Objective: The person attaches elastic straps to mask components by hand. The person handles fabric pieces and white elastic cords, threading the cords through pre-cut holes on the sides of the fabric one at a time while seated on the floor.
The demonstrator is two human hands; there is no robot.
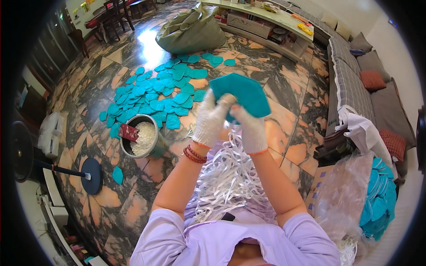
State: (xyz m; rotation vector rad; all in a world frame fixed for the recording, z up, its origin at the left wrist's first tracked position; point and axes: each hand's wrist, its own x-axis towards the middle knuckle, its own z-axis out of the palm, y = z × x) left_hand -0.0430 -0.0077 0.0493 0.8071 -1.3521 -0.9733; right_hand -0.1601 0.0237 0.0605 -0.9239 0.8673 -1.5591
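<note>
A large, flat teal fabric piece with angled edges (pixel 247 94) is held up in front of me between both hands. My left hand (pixel 207 119), in a white knit glove, grips its lower left edge with thumb and fingers. Gloved the same way, my right hand (pixel 251 131) is closed on its lower edge, close beside the left. Part of the fingers is hidden behind the fabric. A heap of narrow white straps (pixel 228 181) lies over my lap, beneath the hands.
Teal pieces (pixel 153 95) are piled on the marbled floor ahead, before a green sack (pixel 188 31). Left of me stands a bucket (pixel 158 148) of white granules (pixel 145 138) with a dark red object (pixel 128 132). More teal pieces (pixel 377 199) lie at right, beside clear plastic (pixel 339 199).
</note>
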